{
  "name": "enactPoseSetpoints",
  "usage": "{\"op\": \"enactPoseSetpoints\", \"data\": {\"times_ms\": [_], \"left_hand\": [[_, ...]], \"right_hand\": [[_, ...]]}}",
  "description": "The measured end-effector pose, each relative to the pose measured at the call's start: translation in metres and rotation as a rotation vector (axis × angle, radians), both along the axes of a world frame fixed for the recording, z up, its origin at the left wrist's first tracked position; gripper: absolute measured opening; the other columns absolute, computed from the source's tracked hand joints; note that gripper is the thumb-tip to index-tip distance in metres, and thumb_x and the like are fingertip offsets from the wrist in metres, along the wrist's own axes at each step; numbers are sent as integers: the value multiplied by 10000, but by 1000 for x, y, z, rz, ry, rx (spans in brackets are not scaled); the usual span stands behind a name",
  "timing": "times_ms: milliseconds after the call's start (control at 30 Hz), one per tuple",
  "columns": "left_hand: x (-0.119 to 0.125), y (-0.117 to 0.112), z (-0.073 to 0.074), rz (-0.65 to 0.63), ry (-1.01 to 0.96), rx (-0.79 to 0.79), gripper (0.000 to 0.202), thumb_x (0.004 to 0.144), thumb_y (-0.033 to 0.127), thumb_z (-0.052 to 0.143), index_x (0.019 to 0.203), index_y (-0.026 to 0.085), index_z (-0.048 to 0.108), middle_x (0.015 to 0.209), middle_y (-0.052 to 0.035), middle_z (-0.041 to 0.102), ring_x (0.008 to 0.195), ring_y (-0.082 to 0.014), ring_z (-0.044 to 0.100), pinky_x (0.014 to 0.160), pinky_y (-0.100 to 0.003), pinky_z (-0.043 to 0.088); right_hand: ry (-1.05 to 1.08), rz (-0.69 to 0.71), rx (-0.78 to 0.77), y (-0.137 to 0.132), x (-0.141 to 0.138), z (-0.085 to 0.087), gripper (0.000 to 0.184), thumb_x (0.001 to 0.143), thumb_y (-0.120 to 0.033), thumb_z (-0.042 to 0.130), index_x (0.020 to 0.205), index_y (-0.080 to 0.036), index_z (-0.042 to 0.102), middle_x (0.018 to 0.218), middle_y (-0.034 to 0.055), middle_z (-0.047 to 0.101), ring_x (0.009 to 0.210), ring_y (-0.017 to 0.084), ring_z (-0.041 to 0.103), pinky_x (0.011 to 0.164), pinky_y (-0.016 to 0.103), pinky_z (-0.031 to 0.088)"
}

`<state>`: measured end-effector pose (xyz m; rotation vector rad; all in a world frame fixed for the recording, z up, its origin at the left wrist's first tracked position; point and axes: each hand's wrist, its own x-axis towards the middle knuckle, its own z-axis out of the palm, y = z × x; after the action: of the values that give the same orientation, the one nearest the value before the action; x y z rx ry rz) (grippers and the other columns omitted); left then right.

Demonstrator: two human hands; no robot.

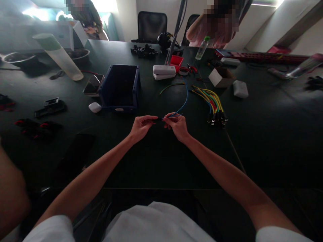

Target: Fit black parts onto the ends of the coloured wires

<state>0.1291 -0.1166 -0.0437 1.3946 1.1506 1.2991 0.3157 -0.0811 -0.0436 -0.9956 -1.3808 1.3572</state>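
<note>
My left hand (141,126) pinches a small black connector (158,119) just above the dark table (156,161). My right hand (178,125) is closed on the end of a blue wire (185,99) that meets the connector and curves away toward the back. The two hands nearly touch at the middle of the table. To their right lies a bundle of yellow, green, blue and red wires (210,101) with black connectors on their near ends. A loose green wire (171,85) lies behind the hands.
A dark blue open bin (120,88) stands behind my left hand, a white earbud case (95,107) and a phone (93,84) beside it. White boxes (164,71), a red tray (176,61), a small cardboard box (221,77) and a bottle (202,48) lie farther back. Two people sit at the far side.
</note>
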Motion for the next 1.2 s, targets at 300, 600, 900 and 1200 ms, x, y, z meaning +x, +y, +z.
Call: {"op": "enactPoseSetpoints", "data": {"times_ms": [300, 600, 900, 1200], "left_hand": [[-1, 0, -2, -12, 14, 1, 310, 755, 105, 610, 1024, 167, 750, 984, -76, 751, 844, -182, 710, 759, -302, 584], [0, -3, 5, -22, 25, 11, 304, 754, 92, 593, 1007, 153, 750, 985, -76, 751, 848, -186, 713, 787, -323, 595], [1, -1, 1, -37, 9, 9, 305, 747, 89, 598, 1003, 151, 751, 985, -78, 750, 869, -191, 714, 830, -339, 592], [1, -2, 5, -39, 9, 0, 295, 742, 87, 605, 986, 155, 756, 953, -77, 752, 845, -190, 716, 809, -335, 595]], "right_hand": [[-19, 4, 2, 1, 1, -1, 254, 733, -391, 776, 843, -201, 646, 661, -8, 667, 533, 130, 633, 425, 228, 417], [-45, 1, 11, 1, 1, -2, 257, 730, -396, 776, 848, -200, 657, 650, -7, 664, 535, 131, 629, 434, 232, 435], [-57, 0, 8, 2, 0, -3, 272, 716, -411, 784, 837, -201, 660, 661, -5, 667, 547, 137, 639, 432, 232, 438], [-72, 7, 13, 1, -1, 0, 275, 708, -415, 789, 817, -199, 659, 667, -1, 668, 542, 136, 635, 438, 235, 437]]}}
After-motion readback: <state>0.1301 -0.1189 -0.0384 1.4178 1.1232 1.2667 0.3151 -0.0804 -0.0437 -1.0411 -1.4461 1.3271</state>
